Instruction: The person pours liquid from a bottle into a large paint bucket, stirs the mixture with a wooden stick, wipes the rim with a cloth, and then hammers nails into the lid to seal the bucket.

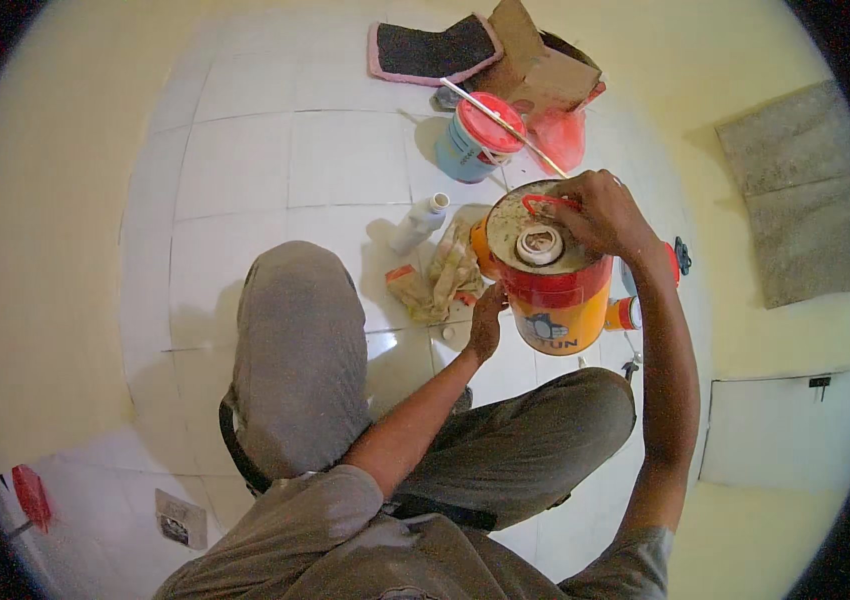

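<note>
A yellow paint can point(563, 315) with a red band is held up in front of me, tilted a little. On its dusty grey top are a round white-rimmed spout point(539, 246) and a red handle point(551, 203). My right hand point(605, 212) is closed around that handle. Against the can's lower left side, my left hand point(486, 322) grips it, its fingertips partly hidden behind the can. Left of the can stands an uncapped white bottle point(419, 224). Beside it lies crumpled beige cloth or gloves point(453, 268) on the tiles.
A blue bucket point(463, 155) with a red lid stands farther off, a long stick point(505, 125) across it. Beyond are a cardboard box point(550, 80) and a pink-edged black mat point(430, 52). A small orange can point(625, 314) sits at right. My bent knees point(300, 300) flank the near floor.
</note>
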Available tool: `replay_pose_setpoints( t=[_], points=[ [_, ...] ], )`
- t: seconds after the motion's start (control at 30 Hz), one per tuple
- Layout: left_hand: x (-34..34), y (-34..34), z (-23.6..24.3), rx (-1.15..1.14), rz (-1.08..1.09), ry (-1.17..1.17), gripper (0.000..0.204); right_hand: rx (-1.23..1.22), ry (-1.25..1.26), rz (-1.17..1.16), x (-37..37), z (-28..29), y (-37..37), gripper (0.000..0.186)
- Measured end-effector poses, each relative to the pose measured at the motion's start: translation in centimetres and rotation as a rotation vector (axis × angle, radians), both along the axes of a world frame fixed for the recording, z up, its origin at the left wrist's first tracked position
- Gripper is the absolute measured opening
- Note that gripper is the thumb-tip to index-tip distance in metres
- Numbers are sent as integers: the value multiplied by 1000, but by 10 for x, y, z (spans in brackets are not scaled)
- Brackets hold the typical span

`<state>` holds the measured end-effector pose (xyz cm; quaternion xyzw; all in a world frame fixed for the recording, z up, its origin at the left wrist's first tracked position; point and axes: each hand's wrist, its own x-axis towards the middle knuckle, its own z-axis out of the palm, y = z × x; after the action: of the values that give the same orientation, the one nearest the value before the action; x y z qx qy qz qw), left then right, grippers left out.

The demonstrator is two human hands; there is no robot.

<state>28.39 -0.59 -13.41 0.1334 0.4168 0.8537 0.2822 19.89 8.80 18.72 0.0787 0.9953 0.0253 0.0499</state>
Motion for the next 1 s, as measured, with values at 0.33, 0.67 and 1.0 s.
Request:
replay_pose_setpoints(
  t=[0.33, 0.67, 1.0],
  points=[
    [-7, -9, 9, 70, -88, -222, 67, 23, -108, 2, -48, -13, -19, 36],
    [-8, -16, 8, 104, -85, -310, 69, 41, -227, 6, -78, -31, -26, 34],
    [-11, -10, -2, 124, -139, -379, 68, 79, -191, 140, -93, -51, -15, 34]
  ],
)
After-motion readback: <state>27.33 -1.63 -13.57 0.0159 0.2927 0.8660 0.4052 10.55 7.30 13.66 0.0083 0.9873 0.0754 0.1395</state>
